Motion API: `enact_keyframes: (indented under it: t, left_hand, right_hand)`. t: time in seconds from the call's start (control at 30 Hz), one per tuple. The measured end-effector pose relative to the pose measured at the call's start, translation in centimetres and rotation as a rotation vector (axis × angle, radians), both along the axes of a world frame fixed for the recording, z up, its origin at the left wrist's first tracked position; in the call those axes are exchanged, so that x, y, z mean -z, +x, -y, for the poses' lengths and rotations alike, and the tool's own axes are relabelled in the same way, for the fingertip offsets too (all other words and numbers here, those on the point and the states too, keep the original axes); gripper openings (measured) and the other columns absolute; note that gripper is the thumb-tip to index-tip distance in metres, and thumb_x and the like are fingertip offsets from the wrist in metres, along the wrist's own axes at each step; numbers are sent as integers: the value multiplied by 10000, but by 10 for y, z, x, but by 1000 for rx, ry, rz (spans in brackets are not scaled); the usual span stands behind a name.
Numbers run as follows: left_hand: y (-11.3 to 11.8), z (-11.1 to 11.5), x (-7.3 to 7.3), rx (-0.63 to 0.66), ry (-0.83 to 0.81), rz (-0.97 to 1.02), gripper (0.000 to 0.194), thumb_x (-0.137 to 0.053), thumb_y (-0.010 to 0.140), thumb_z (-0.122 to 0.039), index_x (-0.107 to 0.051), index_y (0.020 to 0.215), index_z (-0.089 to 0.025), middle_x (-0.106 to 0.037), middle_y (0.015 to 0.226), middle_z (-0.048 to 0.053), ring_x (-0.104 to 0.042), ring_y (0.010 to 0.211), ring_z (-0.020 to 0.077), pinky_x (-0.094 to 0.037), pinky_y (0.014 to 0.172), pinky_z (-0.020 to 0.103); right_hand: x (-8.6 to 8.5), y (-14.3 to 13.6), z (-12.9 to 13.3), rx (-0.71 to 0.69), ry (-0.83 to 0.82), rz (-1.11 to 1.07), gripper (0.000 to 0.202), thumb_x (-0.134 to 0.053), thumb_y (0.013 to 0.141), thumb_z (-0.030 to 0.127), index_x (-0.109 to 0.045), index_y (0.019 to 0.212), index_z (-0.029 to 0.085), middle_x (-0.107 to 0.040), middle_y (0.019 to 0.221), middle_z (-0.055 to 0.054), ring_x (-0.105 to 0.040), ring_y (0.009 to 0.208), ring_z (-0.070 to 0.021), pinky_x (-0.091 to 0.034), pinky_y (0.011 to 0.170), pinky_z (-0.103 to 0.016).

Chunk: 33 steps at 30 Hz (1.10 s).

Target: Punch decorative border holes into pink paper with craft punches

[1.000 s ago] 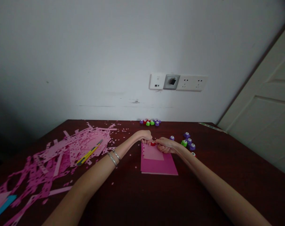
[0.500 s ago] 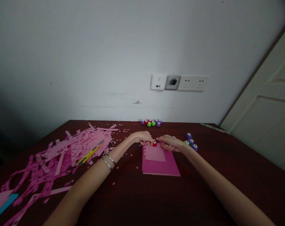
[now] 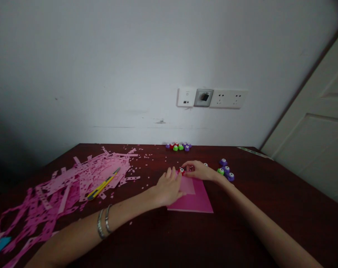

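Red punch [image 3: 181, 171] stands at the far edge of a light pink sheet [image 3: 188, 186], between the two hands. At the far left, a blue sheet [image 3: 0, 247] lies in the near corner. Next comes a loose heap of pink strips [image 3: 74, 182], many with holes along them, with a yellow knife [image 3: 103, 185] lying on its right side. The left hand [image 3: 167, 188] is open, palm down, fingers spread over the left side of the light pink sheet, which rests on a larger dark pink sheet [image 3: 198, 201]. Behind, by the wall, is a row of small punches [image 3: 178, 146]. The right hand [image 3: 198, 170] is half curled, thumb and forefinger at the red punch; whether they grip it, I cannot tell. Just right of that hand are a green punch [image 3: 220, 171] and purple punches [image 3: 227, 169].
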State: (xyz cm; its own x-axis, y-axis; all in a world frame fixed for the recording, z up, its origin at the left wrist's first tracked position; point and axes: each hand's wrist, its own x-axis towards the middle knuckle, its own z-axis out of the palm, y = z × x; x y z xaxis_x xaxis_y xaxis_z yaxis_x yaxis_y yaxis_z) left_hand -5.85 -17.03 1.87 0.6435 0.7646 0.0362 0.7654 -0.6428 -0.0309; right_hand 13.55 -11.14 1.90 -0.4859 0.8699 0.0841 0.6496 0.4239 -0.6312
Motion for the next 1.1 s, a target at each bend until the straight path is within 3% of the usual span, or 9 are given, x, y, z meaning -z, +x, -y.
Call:
enact_keyframes:
  t: [0.13,0.3,0.5,0.97,1.1]
  left_hand:
    - [-6,5,9,-8,-90,-16,844,-289,821,-624,-197,1373,8,-156,1426,267,-101,1322,375,-195,1034,461]
    - [-10,7,5,58,-232,-21,858,-209,806,-674,-184,1392,-48,-136,1440,236,-69,1328,366,-151,1046,482]
    - [-11,10,1,50,-325,-33,846,-214,806,-674,-140,1407,-84,-55,1452,223,-5,1332,356,-124,1048,499]
    - [-10,14,-6,46,-343,-7,805,-310,816,-621,-199,1391,-68,-84,1443,236,-49,1327,375,-151,1029,520]
    - [-10,14,-6,132,-318,13,834,-317,803,-643,-206,1385,-57,-102,1450,226,-37,1333,358,-156,1044,475]
  right_hand:
    - [-2,-6,5,-45,139,80,312,-593,725,220,-634,1023,136,-620,857,-69,-551,734,-157,-428,663,-270]
    - [1,-6,5,-67,174,97,264,-566,731,152,-651,981,149,-611,867,-70,-541,748,-158,-430,671,-266]
    - [7,-2,0,-57,189,63,239,-582,725,146,-647,955,153,-601,884,-65,-544,788,-164,-429,704,-274]
    - [1,8,-1,62,125,80,214,-591,750,225,-644,942,145,-627,909,-75,-565,780,-169,-430,720,-280]
    - [4,14,-5,82,135,134,245,-576,769,253,-645,969,132,-637,941,-97,-573,807,-187,-426,733,-290]
